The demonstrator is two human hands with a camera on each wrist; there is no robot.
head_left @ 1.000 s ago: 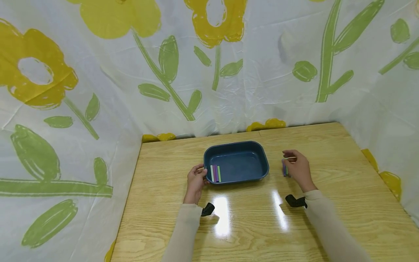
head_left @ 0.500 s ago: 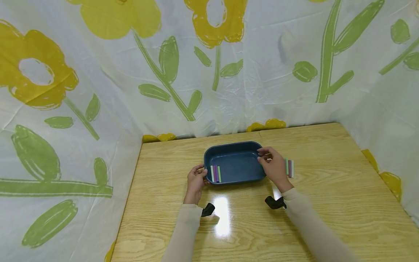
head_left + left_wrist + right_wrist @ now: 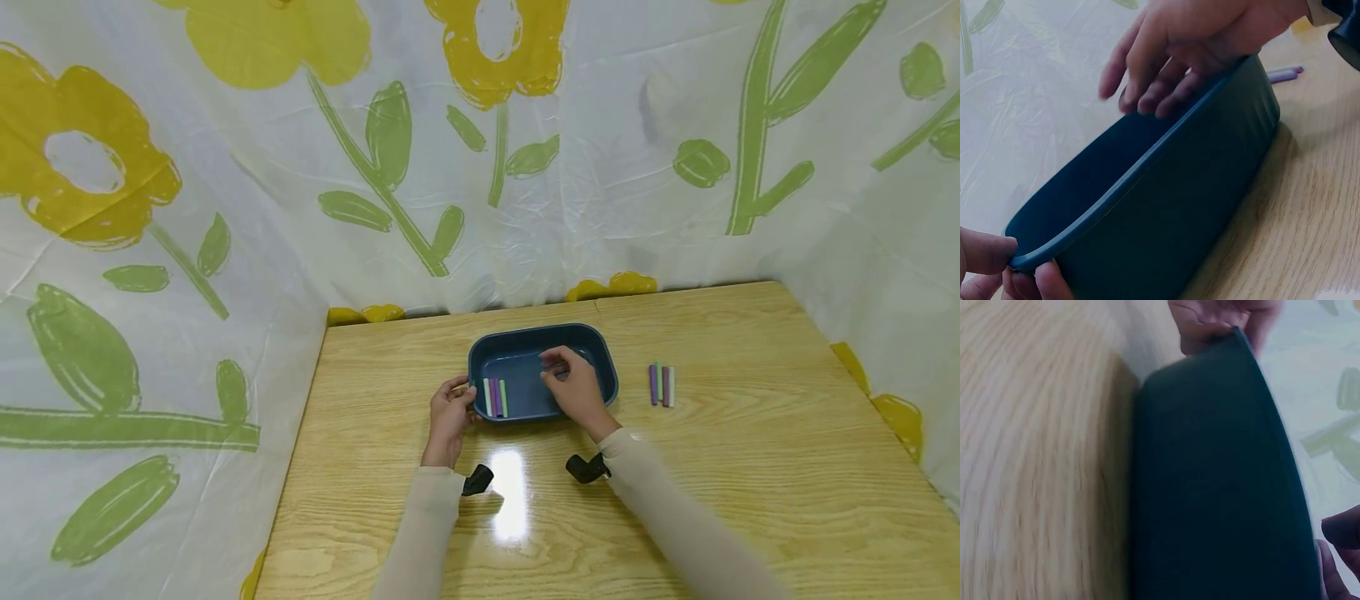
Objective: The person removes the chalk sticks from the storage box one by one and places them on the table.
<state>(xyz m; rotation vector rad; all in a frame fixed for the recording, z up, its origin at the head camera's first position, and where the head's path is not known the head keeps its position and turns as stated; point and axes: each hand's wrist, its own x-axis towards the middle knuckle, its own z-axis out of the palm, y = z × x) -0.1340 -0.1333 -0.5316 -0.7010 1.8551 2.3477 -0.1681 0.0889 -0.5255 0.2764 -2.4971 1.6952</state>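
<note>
My left hand (image 3: 448, 423) grips the left side of a dark blue rectangular tray (image 3: 540, 415), thumb over the rim (image 3: 1079, 225) and fingers on the outer wall. Several chalk sticks (image 3: 495, 398), white, purple and green, lie side by side in the tray's front left part. Over the tray's right half hovers my right hand (image 3: 576, 387), thumb and index finger bent toward each other. Whether anything sits between them is hidden in all views. More chalk sticks (image 3: 662, 385), purple, green, mauve and white, lie in a row on the table right of the tray.
The wood-grain table (image 3: 765, 467) carries the tray toward its far side. White sheeting with flower prints (image 3: 600, 183) closes off the back and both sides. Each wrist wears a black camera piece (image 3: 587, 468).
My right hand has moved left, from the chalk sticks on the table to over the tray, uncovering that row. My left hand and the tray have stayed in place.
</note>
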